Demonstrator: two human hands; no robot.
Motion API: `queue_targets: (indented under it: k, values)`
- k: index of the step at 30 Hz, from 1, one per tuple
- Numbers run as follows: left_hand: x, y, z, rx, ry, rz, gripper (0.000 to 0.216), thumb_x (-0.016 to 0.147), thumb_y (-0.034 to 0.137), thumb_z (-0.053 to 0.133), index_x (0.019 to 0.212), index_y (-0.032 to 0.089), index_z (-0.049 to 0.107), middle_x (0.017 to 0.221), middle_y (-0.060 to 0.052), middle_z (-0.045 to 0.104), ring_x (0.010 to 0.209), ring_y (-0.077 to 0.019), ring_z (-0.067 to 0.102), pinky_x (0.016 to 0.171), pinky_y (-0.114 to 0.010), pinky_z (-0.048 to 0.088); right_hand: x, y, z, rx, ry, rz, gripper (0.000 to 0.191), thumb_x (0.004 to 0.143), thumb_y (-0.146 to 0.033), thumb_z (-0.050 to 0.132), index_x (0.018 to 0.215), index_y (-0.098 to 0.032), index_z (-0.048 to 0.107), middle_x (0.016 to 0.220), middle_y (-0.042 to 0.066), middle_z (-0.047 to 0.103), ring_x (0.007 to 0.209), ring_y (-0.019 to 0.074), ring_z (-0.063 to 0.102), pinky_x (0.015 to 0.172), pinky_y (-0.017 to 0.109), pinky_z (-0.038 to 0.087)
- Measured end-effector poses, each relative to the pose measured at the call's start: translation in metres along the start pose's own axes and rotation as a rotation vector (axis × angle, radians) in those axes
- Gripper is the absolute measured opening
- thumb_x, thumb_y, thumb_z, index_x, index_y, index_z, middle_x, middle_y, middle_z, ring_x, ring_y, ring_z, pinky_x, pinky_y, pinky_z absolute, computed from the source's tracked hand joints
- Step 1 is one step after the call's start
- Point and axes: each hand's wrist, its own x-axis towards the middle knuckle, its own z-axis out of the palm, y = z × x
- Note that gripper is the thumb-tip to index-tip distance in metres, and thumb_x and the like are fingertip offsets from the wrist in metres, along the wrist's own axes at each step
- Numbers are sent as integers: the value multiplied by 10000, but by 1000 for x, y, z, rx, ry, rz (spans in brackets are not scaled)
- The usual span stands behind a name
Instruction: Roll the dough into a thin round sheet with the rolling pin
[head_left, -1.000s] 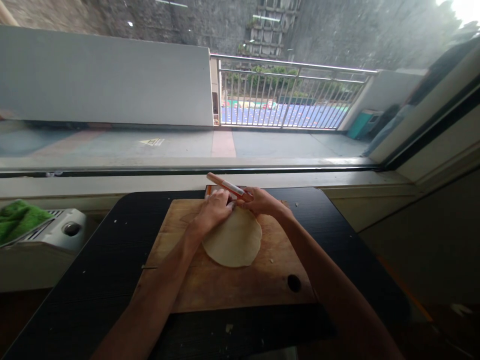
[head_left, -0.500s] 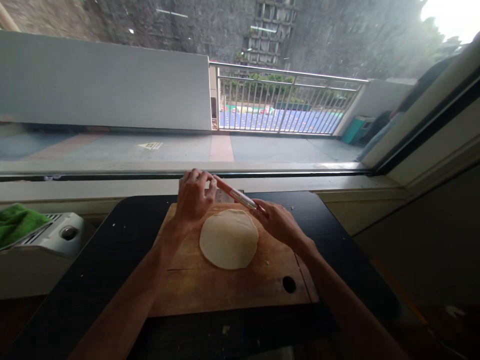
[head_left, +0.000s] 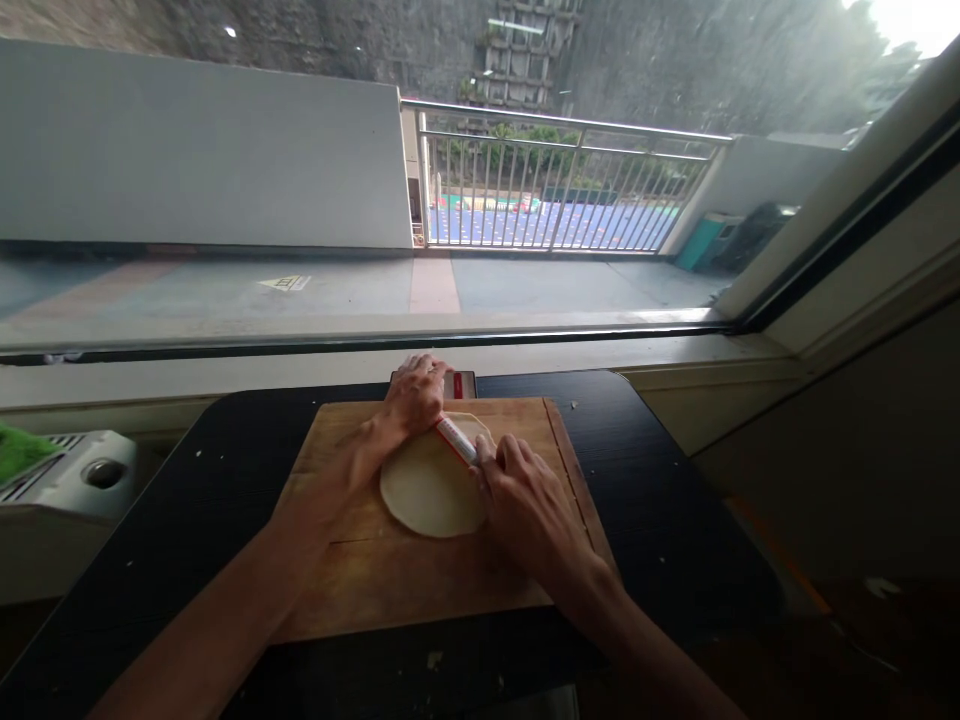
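Observation:
A thin rolling pin with a red and white printed label lies slantwise across a flat round sheet of dough. My left hand is closed over its far end, near the dough's back edge. My right hand grips the near end, low over the dough's right side and hiding part of it. Under the dough is a wooden cutting board, whose right side my right forearm partly covers.
The board rests on a black table with small crumbs on it. Behind the board is a dark-edged flat item with a red mark, partly hidden. A white appliance with a green cloth stands left. A windowsill runs along the back.
Both hands have come down with the rolling pin from above the board's back edge onto the dough. The board has turned slightly, and the view has shifted a little.

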Motion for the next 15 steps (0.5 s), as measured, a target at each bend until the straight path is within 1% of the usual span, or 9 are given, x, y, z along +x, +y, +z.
queue_targets:
  k: [2, 4, 7, 9, 11, 13, 15]
  values:
    - [11, -2, 5, 16, -29, 54, 509, 1030, 169, 425, 1476, 178, 670, 1510, -156, 677, 1604, -330, 474, 1343, -549, 393, 1, -1, 0, 13, -14, 11, 383, 1164, -160, 461, 1500, -140, 646, 1223, 163, 721, 1108, 284, 693, 945, 385, 559]
    - [21, 0, 9, 31, -80, 104, 549, 1030, 178, 440, 1547, 171, 624, 1584, -148, 651, 1669, -328, 402, 1390, -547, 329, 1, 0, 1, 39, -29, 36, 390, 1150, -121, 449, 1485, -131, 649, 1213, 159, 714, 1081, 277, 692, 936, 385, 563]
    - [39, 7, 12, 51, -181, 149, 583, 1050, 183, 421, 1613, 147, 573, 1683, -157, 589, 1706, -322, 355, 1424, -538, 266, -1, 1, 4, 75, -24, 73, 384, 1130, -80, 445, 1435, -126, 673, 1182, 147, 711, 1044, 266, 689, 924, 376, 562]
    - [51, 16, 14, 47, -225, 169, 589, 1061, 176, 403, 1627, 147, 563, 1733, -146, 545, 1717, -302, 339, 1439, -508, 231, -2, 2, 7, 97, -1, 94, 352, 1119, -71, 451, 1345, -142, 712, 1142, 135, 710, 1010, 259, 686, 905, 371, 560]
    - [64, 27, 17, 17, -246, 203, 581, 1069, 170, 384, 1619, 143, 570, 1750, -132, 530, 1722, -276, 326, 1442, -475, 216, -3, 3, 10, 123, 31, 107, 323, 1120, -90, 456, 1254, -171, 739, 1110, 124, 704, 974, 256, 680, 868, 373, 561]
    - [75, 39, 21, -27, -245, 242, 562, 1073, 178, 377, 1593, 142, 588, 1738, -123, 548, 1717, -257, 336, 1435, -461, 223, -3, 2, 17, 144, 63, 113, 303, 1120, -121, 470, 1203, -194, 752, 1092, 124, 695, 966, 266, 674, 839, 386, 562]
    - [83, 52, 26, -68, -239, 277, 541, 1071, 180, 363, 1547, 141, 617, 1701, -122, 589, 1695, -241, 383, 1420, -447, 248, -5, -1, 26, 158, 88, 110, 315, 1092, -114, 503, 1263, -201, 753, 1119, 140, 694, 1009, 292, 677, 840, 412, 568]
